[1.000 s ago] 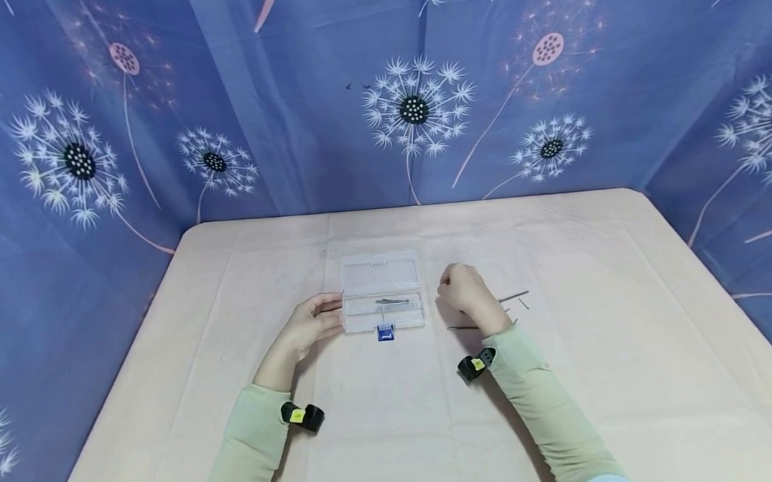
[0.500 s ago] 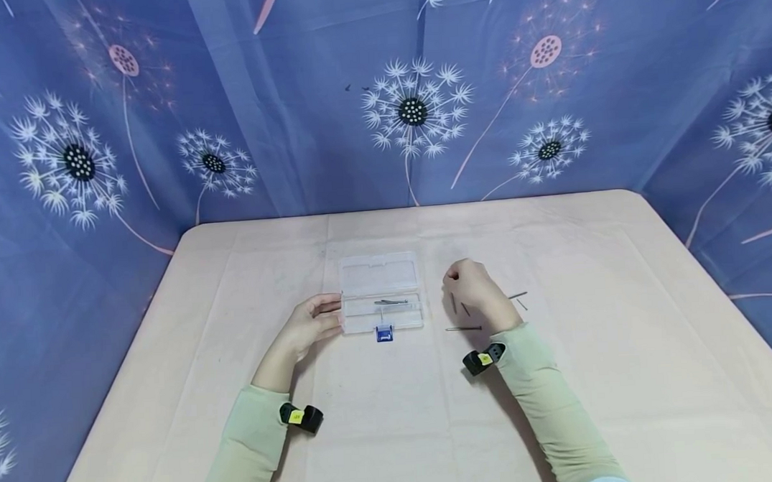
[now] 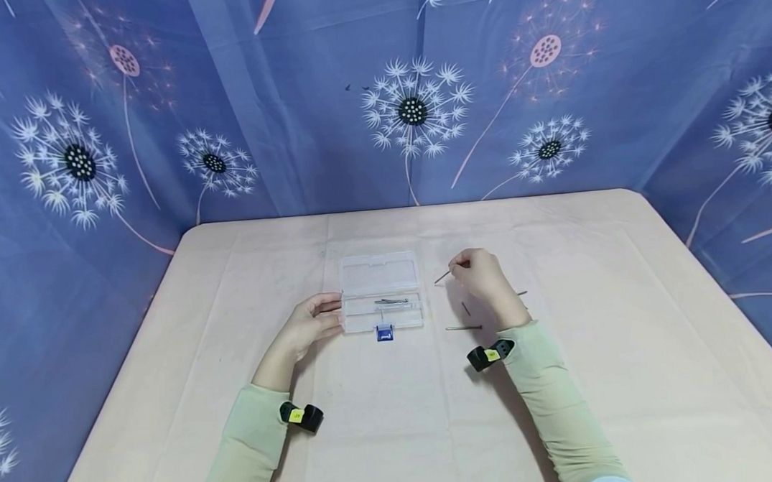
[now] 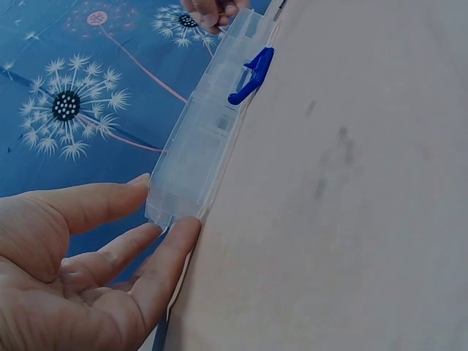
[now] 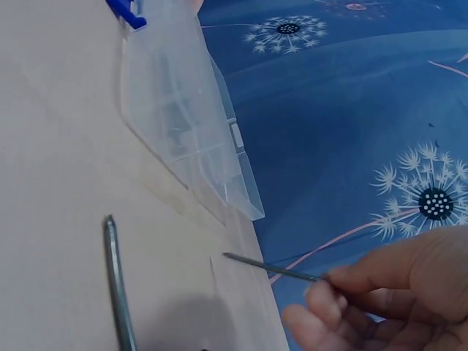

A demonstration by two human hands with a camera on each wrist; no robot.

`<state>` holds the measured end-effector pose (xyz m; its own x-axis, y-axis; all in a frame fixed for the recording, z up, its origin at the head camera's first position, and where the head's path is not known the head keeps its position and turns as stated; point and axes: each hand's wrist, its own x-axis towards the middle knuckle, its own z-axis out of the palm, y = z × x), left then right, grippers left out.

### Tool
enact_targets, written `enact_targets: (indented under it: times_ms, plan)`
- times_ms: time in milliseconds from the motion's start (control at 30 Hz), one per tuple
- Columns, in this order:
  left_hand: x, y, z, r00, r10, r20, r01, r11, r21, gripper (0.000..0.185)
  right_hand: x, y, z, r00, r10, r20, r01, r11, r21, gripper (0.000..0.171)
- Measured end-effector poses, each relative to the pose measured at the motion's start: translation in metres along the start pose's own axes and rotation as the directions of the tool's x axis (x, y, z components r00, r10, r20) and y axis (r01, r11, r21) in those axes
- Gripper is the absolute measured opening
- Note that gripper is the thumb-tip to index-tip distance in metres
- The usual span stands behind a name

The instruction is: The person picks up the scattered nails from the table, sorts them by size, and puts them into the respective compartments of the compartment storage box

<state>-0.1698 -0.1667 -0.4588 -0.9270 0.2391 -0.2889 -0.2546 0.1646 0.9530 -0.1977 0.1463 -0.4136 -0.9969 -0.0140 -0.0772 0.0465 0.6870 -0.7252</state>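
A slim grey metal nail (image 5: pixel 274 269) is pinched between the thumb and fingers of the right hand (image 3: pixel 481 274), near the open, clear plastic compartment box (image 3: pixel 364 322) and to its right. Straight, spread left-hand fingers (the left hand (image 3: pixel 304 328) itself lies alongside) touch the box's left end. Slender grey metal pieces (image 3: pixel 391 302) lie inside, behind its blue plastic latch (image 3: pixel 385 334). A longer dark nail (image 3: pixel 464 328) and a short thin nail (image 3: pixel 466 309) rest on the pale cloth-covered table (image 3: pixel 394 427).
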Motion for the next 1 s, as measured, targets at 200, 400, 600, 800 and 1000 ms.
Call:
enact_targets:
  times_ms: [200, 400, 600, 800, 1000]
  plan:
    - [-0.001, 0.0, 0.0, 1.0, 0.001, 0.003, -0.001, 1.0, 0.004, 0.051, -0.001, -0.003, 0.001, 0.994, -0.055, -0.093, 0.064, 0.994, 0.09, 0.019]
    - [-0.002, 0.002, 0.001, 1.0, -0.006, -0.002, 0.006, 1.0, 0.008, 0.051, -0.004, -0.013, 0.002, 0.982, -0.116, -0.147, 0.14, 0.977, 0.161, 0.017]
    - [-0.002, 0.003, 0.001, 1.0, -0.001, -0.007, 0.001, 1.0, 0.016, 0.051, -0.006, -0.02, 0.01, 0.979, -0.15, -0.139, 0.179, 0.958, 0.225, 0.015]
    - [-0.001, 0.001, 0.001, 1.0, -0.005, -0.008, 0.005, 1.0, 0.011, 0.051, -0.007, -0.022, 0.021, 0.975, -0.193, -0.112, 0.217, 0.937, 0.273, 0.014]
    - [-0.002, 0.001, 0.0, 1.0, 0.002, 0.001, -0.002, 1.0, 0.007, 0.051, -0.007, -0.024, 0.033, 0.962, -0.257, -0.091, 0.272, 0.922, 0.276, 0.013]
